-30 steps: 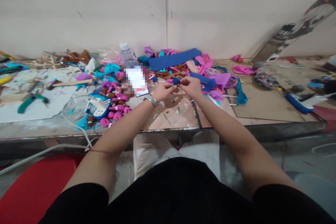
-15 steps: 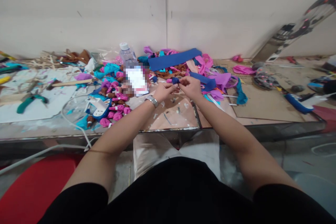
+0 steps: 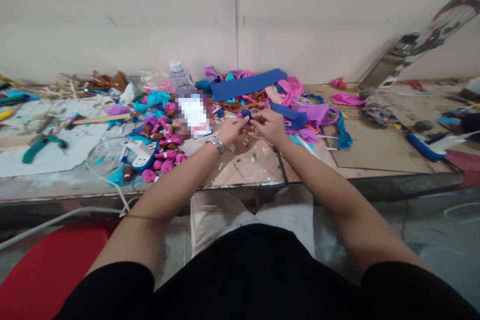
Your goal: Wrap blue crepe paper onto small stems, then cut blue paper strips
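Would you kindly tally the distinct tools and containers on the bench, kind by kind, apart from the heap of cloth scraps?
Clear plastic bottle: 1
Green-handled pliers: 1
White and blue glue gun: 1
Long wooden stick: 1
Blue-handled tool at far right: 1
Total: 5
The left hand and right hand pinch a small dark blue cloth ball.

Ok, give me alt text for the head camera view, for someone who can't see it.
Seen from above, a person's left hand and right hand pinch a small dark blue fabric bundle between them over a cluttered worktable. Pink, purple and teal scraps, a long blue strip and a water bottle lie behind.
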A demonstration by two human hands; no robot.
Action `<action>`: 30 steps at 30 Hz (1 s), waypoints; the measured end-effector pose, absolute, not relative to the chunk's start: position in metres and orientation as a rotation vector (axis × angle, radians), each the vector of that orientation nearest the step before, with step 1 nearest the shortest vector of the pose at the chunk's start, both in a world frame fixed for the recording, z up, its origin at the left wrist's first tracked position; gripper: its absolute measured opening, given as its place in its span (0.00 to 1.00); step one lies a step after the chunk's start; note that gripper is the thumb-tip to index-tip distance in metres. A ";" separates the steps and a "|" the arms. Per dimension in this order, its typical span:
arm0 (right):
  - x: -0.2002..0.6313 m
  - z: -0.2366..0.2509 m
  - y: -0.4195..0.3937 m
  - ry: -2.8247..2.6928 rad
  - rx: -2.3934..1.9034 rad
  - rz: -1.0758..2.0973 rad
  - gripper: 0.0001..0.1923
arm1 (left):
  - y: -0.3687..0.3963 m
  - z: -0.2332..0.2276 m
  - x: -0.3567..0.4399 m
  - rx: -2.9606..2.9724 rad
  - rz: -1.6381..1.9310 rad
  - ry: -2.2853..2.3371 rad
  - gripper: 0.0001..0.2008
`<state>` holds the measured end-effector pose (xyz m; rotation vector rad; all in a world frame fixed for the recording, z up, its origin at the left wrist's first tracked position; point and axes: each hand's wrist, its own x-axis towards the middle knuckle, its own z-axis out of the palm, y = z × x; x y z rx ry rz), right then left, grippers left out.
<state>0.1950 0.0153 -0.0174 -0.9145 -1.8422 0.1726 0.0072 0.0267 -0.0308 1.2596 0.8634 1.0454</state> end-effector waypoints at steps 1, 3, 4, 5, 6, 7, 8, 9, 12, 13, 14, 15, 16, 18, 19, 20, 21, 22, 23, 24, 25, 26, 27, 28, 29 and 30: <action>0.195 -0.017 0.015 -1.858 -0.902 0.163 0.06 | 0.027 -0.030 0.007 1.254 1.043 0.863 0.28; 0.195 -0.017 0.015 -1.877 -0.883 0.154 0.07 | 0.027 -0.031 0.007 1.244 1.043 0.862 0.28; 0.195 -0.017 0.016 -1.883 -0.879 0.155 0.08 | 0.027 -0.031 0.007 1.240 1.044 0.861 0.28; 0.195 -0.017 0.016 -1.890 -0.879 0.159 0.09 | 0.028 -0.032 0.007 1.237 1.047 0.861 0.28; 0.195 -0.018 0.017 -1.898 -0.880 0.163 0.10 | 0.028 -0.032 0.007 1.237 1.051 0.860 0.28; 0.195 -0.018 0.018 -1.907 -0.883 0.165 0.11 | 0.028 -0.033 0.007 1.237 1.055 0.857 0.28; 0.195 -0.018 0.018 -1.917 -0.884 0.166 0.11 | 0.028 -0.033 0.007 1.236 1.059 0.851 0.27; 0.196 -0.019 0.019 -1.924 -0.882 0.166 0.12 | 0.027 -0.032 0.007 1.234 1.060 0.846 0.27; 0.197 -0.020 0.020 -1.940 -0.871 0.158 0.12 | 0.026 -0.030 0.007 1.214 1.057 0.848 0.23; 0.198 -0.020 0.020 -1.946 -0.867 0.154 0.13 | 0.025 -0.029 0.007 1.202 1.059 0.849 0.22; 0.198 -0.020 0.020 -1.951 -0.865 0.150 0.14 | 0.025 -0.028 0.008 1.186 1.062 0.847 0.22; 0.199 -0.021 0.021 -1.954 -0.863 0.145 0.15 | 0.025 -0.027 0.008 1.165 1.070 0.844 0.21; 0.200 -0.021 0.021 -1.955 -0.861 0.140 0.17 | 0.025 -0.027 0.008 1.139 1.079 0.842 0.20; 0.201 -0.022 0.022 -1.949 -0.856 0.134 0.20 | 0.025 -0.026 0.009 1.091 1.088 0.837 0.21; 0.201 -0.022 0.023 -1.941 -0.853 0.133 0.20 | 0.026 -0.026 0.009 1.073 1.085 0.835 0.21; 0.201 -0.023 0.024 -1.933 -0.849 0.131 0.21 | 0.026 -0.026 0.009 1.061 1.080 0.830 0.22; 0.201 -0.023 0.024 -1.922 -0.844 0.130 0.21 | 0.027 -0.027 0.009 1.057 1.072 0.823 0.23; 0.201 -0.024 0.024 -1.911 -0.840 0.128 0.21 | 0.027 -0.027 0.008 1.059 1.062 0.814 0.23; 0.201 -0.024 0.024 -1.899 -0.836 0.127 0.21 | 0.027 -0.027 0.008 1.063 1.053 0.804 0.24; 0.200 -0.023 0.024 -1.889 -0.835 0.127 0.21 | 0.027 -0.026 0.008 1.068 1.046 0.795 0.25; 0.200 -0.023 0.023 -1.881 -0.836 0.128 0.20 | 0.027 -0.026 0.008 1.074 1.040 0.787 0.26; 0.200 -0.022 0.022 -1.875 -0.840 0.129 0.20 | 0.026 -0.025 0.009 1.078 1.035 0.779 0.26; 0.199 -0.021 0.022 -1.872 -0.847 0.131 0.19 | 0.025 -0.025 0.009 1.079 1.033 0.773 0.26; 0.199 -0.021 0.021 -1.871 -0.853 0.132 0.19 | 0.024 -0.024 0.009 1.075 1.037 0.766 0.26; 0.199 -0.020 0.020 -1.874 -0.855 0.133 0.18 | 0.023 -0.023 0.009 1.071 1.044 0.759 0.25; 0.198 -0.019 0.019 -1.878 -0.850 0.132 0.18 | 0.022 -0.022 0.009 1.068 1.054 0.751 0.24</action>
